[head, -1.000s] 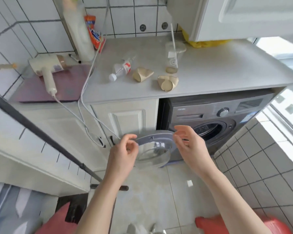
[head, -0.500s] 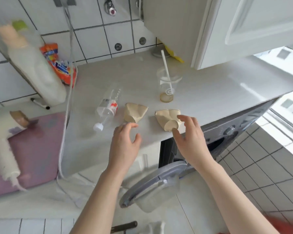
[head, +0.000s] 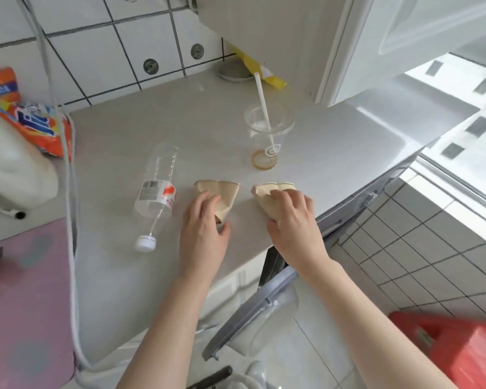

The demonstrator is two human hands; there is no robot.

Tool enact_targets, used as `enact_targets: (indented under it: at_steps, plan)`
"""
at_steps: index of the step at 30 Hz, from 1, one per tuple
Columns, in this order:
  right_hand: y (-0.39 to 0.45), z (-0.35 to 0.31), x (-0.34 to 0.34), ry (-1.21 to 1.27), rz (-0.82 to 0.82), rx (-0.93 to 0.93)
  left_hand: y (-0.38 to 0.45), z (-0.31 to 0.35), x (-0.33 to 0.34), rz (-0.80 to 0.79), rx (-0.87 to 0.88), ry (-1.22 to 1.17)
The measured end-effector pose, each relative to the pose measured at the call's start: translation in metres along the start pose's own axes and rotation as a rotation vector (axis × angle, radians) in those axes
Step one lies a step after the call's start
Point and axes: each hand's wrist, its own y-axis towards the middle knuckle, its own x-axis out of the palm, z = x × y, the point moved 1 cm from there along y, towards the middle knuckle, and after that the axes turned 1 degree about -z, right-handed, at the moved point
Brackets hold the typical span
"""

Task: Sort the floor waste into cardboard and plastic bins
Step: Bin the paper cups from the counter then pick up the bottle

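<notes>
Brown crushed paper cups sit side by side near the front edge of the pale countertop (head: pixel 334 141), and we have one under each hand. Our left hand (head: pixel 204 228) curls its fingers over the narrow end of the left paper cup (head: pixel 222 192), thumb out to the side on the counter, so the grasp looks begun but we cannot tell if it is firmly closed. Our right hand (head: pixel 292 217) lies on top of the right paper cup (head: pixel 267 193), fingers bent around its crumpled body and gripping it. Just left of the left cup a clear plastic bottle (head: pixel 156 192) lies on its side, its white cap pointing toward us. Behind the two cups stands a clear plastic cup (head: pixel 267 136) with a white straw (head: pixel 263 102) leaning in it and a little brown liquid at the bottom. An orange detergent bag (head: pixel 31 122) and a white jug (head: pixel 9 164) rest at the far left. Below the counter the washing machine door (head: pixel 253 313) hangs open, and a red bin (head: pixel 460 349) shows on the tiled floor at lower right.
</notes>
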Motion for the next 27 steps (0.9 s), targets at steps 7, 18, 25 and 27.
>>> enact_targets:
  at_steps: [7,18,25,27]
  plan:
    - [-0.015,0.006,-0.011,0.179,0.032,-0.013,-0.005,0.008,-0.005,0.092,0.005,-0.126]
    - [-0.134,0.067,-0.077,0.339,0.284,0.158,-0.056,0.081,-0.015,-0.046,0.004,-0.433]
    - [-0.252,0.128,-0.11,0.327,0.399,0.373,-0.128,0.173,0.022,-0.335,0.18,-0.526]
    - [-0.294,0.146,-0.121,0.312,0.437,0.434,-0.159,0.204,0.031,-0.408,0.242,-0.556]
